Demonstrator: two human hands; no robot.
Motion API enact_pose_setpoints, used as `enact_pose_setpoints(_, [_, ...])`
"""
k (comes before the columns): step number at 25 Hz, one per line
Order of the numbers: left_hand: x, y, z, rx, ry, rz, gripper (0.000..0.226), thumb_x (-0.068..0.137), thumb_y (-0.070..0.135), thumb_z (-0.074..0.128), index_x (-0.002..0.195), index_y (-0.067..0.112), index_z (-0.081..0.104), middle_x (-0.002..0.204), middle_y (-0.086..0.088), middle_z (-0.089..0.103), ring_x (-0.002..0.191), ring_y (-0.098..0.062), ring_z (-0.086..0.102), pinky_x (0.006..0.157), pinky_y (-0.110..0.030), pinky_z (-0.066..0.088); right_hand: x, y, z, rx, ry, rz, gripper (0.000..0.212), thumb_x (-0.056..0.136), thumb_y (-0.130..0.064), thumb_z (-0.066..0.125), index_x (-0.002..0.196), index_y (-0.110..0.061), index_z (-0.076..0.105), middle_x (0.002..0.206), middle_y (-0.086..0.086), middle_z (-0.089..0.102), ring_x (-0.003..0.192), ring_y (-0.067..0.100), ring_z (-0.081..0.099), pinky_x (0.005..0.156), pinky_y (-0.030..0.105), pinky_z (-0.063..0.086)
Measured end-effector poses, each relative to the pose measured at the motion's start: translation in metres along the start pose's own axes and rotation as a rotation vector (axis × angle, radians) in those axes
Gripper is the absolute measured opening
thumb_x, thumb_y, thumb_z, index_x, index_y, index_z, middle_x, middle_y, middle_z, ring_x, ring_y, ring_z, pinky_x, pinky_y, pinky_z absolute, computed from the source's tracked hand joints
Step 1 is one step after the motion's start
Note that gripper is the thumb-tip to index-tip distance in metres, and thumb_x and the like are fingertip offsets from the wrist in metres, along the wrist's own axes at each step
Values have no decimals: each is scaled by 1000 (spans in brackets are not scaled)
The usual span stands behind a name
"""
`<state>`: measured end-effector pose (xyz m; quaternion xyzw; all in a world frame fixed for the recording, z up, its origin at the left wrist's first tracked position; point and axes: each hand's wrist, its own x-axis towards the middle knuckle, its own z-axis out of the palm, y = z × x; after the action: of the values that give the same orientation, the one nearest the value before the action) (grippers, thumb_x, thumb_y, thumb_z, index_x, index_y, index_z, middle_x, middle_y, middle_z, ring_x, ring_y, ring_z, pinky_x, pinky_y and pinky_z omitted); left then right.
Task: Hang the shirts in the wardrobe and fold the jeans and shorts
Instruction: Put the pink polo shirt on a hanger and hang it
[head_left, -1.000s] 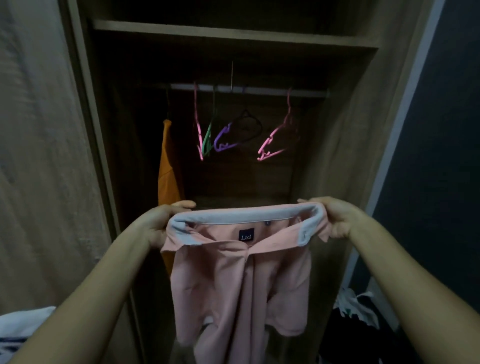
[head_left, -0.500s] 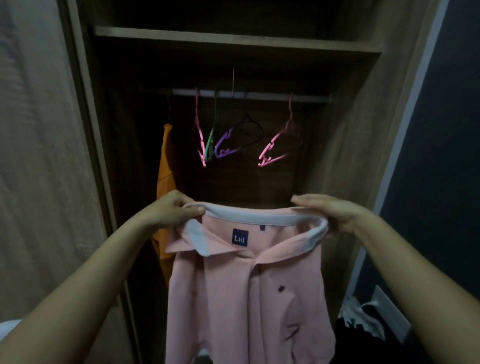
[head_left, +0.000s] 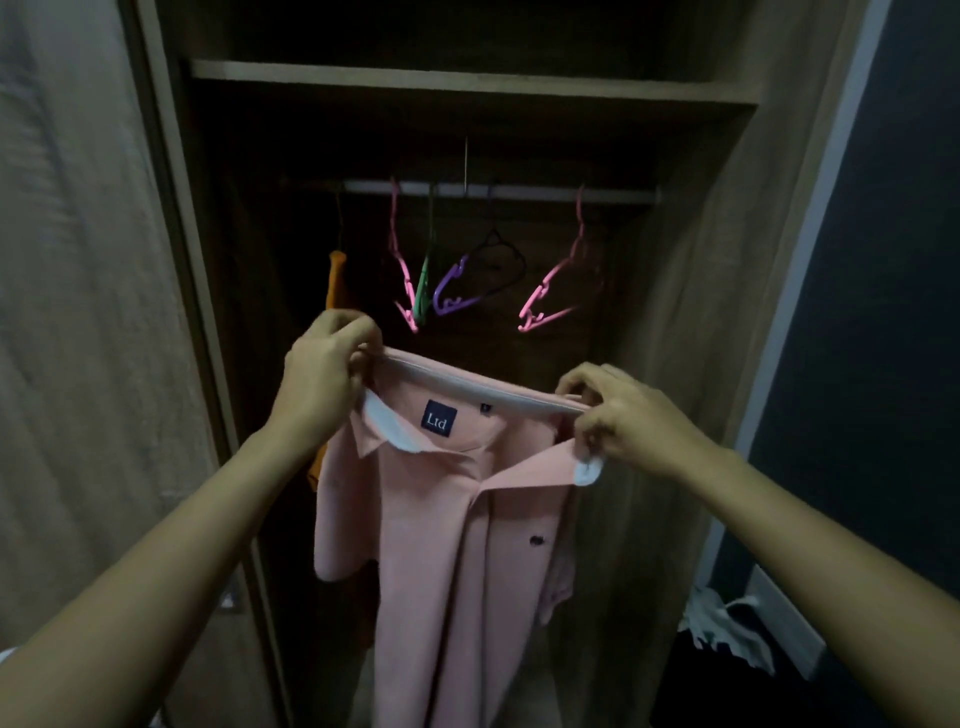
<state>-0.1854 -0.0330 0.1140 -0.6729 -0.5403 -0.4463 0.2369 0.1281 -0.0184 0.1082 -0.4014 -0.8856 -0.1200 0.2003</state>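
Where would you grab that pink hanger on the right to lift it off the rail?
By its neck just under the hook, reaching in from the front: the pink hanger hangs free on the rail, clear of its neighbours.

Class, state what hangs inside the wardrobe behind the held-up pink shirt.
An orange garment and several empty hangers hang on the rail. The pink shirt, gripped by the left hand and right hand, hides the lower wardrobe.
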Motion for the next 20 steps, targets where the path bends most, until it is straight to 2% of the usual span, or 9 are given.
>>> enact_pose_setpoints(2, [5, 1, -2, -84, 19, -33, 27, 81, -1, 59, 106, 10, 65, 127, -13, 53, 112, -27, 54, 86, -29, 42, 3, 2, 4, 71, 86, 173, 24, 82, -18, 64, 105, -23, 62, 118, 2, 50, 108, 22, 50, 84, 42, 50])
enact_pose_setpoints(4, [-3, -1, 9, -33, -33, -2, 32, 85, 13, 56, 116, 18, 61, 122, -4, 56, 104, -20, 57, 82, -31, 48, 9, 1, 6, -34, 142, 229, 26, 82, -12, 59, 108, -11, 61, 122, 8, 43, 110, 30, 47, 85, 44, 49])
enact_pose_setpoints(6, [-23, -4, 29, 35, -298, 136, 23, 82, 15, 49, 94, 13, 68, 103, -11, 64, 90, -32, 59, 74, -37, 50, 11, 0, 8, -79, 146, 314, 26, 80, -4, 54, 105, -4, 62, 123, 10, 38, 109, 33, 44, 84, 42, 48])
enact_pose_setpoints(8, [-35, -14, 36, 176, -523, 31, 20, 81, 8, 50, 86, 10, 69, 91, -15, 65, 87, -36, 57, 73, -41, 46, 9, -9, 11, -28, 124, 394, 27, 81, -2, 52, 107, -5, 60, 123, 10, 38, 108, 33, 44, 85, 39, 47])
enact_pose_setpoints(11, [-16, -19, 25, 181, -418, -125, 28, 76, 5, 58, 95, 20, 73, 97, -12, 65, 93, -36, 58, 74, -41, 47, 6, -23, 28, -45, -9, 378, 33, 78, 0, 53, 107, -11, 66, 124, 8, 33, 105, 33, 47, 85, 38, 48])
enact_pose_setpoints(14, [-13, -14, 17, 254, -665, -165, 39, 71, 20, 67, 105, 41, 68, 107, 0, 61, 99, -28, 60, 73, -37, 49, 9, -21, 33, -17, -115, 448, 26, 80, -5, 57, 101, -12, 70, 120, 8, 35, 101, 33, 54, 85, 38, 49])
enact_pose_setpoints(16, [-16, -19, 21, 132, -729, -165, 43, 72, 17, 63, 108, 40, 68, 109, 2, 62, 97, -21, 60, 75, -33, 50, 15, -12, 29, 29, -47, 537, 20, 80, -9, 63, 95, -14, 74, 118, 7, 39, 101, 30, 56, 87, 35, 49])
enact_pose_setpoints(18, [-19, -25, 23, 3, -658, -174, 46, 72, 15, 58, 112, 33, 69, 112, -1, 62, 101, -21, 59, 82, -32, 49, 18, -5, 34, 40, 4, 586, 18, 79, -12, 67, 96, -12, 74, 117, 7, 43, 100, 29, 56, 87, 34, 50])
enact_pose_setpoints(20, [-27, -25, 28, 81, -748, -123, 52, 75, 14, 61, 123, 32, 62, 116, -5, 60, 106, -24, 57, 83, -32, 47, 16, -7, 46, 10, -134, 584, 22, 78, -15, 68, 98, -10, 72, 115, 7, 45, 101, 29, 57, 88, 35, 50])
